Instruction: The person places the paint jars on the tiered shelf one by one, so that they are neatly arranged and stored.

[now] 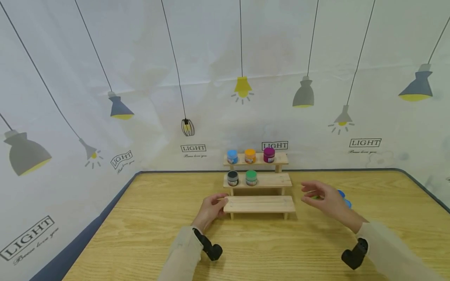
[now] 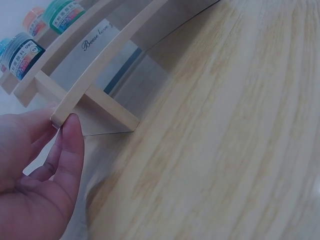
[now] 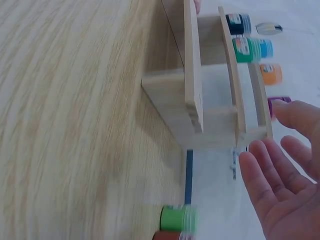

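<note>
A three-tier wooden rack (image 1: pixel 259 204) stands on the table, its lowest board bare. My left hand (image 1: pixel 209 210) grips the left end of that board between thumb and fingers. Blue (image 1: pixel 232 157), orange (image 1: pixel 250 156) and purple (image 1: pixel 269 155) paint jars line the top tier. On the middle tier sit a black paint jar (image 1: pixel 233 178) and a green paint jar (image 1: pixel 251 178), with bare wood to their right. My right hand (image 1: pixel 325 199) is held in the air right of the rack, fingers loosely bent and holding nothing.
Blue lids (image 1: pixel 347 203) show partly behind the right hand. In the right wrist view a light green jar (image 3: pixel 172 218) and a red-brown jar (image 3: pixel 167 235) stand on the table (image 1: pixel 140 234). A printed curtain (image 1: pixel 211 105) hangs behind the table's back edge.
</note>
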`<action>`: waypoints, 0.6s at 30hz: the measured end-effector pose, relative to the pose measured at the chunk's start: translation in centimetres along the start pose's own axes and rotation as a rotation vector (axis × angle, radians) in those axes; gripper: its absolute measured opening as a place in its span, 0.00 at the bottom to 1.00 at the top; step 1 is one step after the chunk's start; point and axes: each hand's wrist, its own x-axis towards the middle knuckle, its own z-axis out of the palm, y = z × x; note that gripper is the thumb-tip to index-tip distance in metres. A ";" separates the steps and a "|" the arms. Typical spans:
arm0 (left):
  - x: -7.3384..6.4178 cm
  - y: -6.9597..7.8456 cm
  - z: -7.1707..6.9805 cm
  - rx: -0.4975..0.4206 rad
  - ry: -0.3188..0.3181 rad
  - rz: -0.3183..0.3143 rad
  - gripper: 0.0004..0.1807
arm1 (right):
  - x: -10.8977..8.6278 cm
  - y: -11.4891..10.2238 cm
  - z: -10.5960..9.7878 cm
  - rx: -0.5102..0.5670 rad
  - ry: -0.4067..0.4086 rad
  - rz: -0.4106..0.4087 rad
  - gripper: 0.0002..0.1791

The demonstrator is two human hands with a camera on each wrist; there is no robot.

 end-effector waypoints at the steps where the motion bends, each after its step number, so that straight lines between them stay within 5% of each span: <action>1: 0.0 0.0 0.0 0.000 -0.001 0.001 0.17 | -0.3 0.2 -0.4 -0.007 0.010 0.001 0.24; 18: -0.1 0.1 0.1 -0.014 0.002 -0.005 0.17 | -4.4 4.4 -4.9 -0.112 0.104 0.188 0.28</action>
